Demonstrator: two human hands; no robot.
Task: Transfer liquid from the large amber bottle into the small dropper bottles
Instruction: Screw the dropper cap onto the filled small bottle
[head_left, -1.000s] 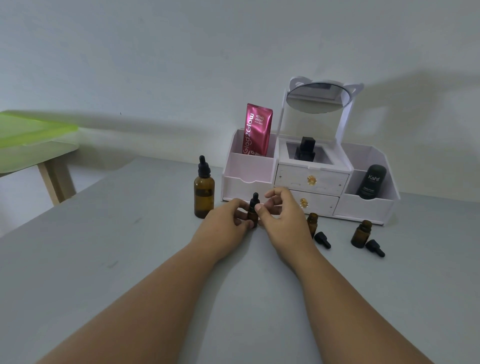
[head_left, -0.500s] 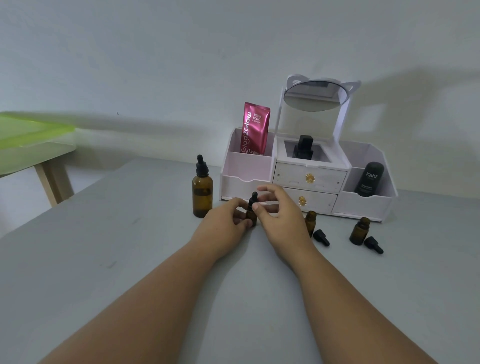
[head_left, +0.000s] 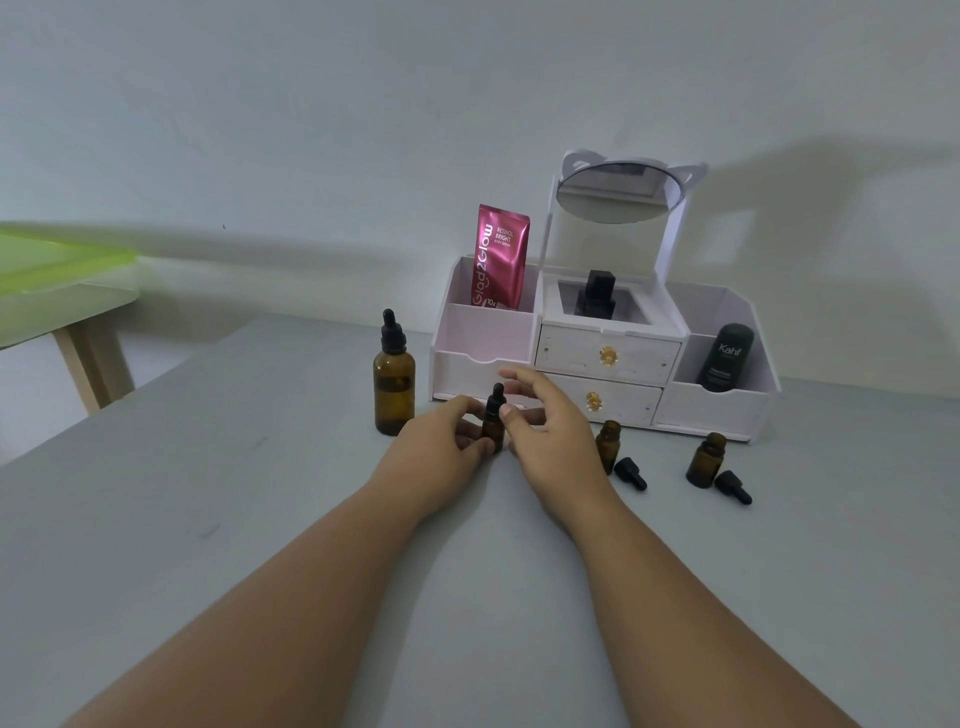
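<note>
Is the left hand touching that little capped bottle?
Touching. The head view shows the left hand gripping the small capped dropper bottle, fingers curled against its lower body.

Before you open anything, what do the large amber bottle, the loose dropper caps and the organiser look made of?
Large amber bottle: translucent brown, slight sheen, likely glass; tinted plastic possible. Small bottle in left hand: same look. Loose dropper caps: dull black, probably rubber bulbs on plastic collars. Organiser: opaque white, flat matte panels, plastic or painted board.
</note>
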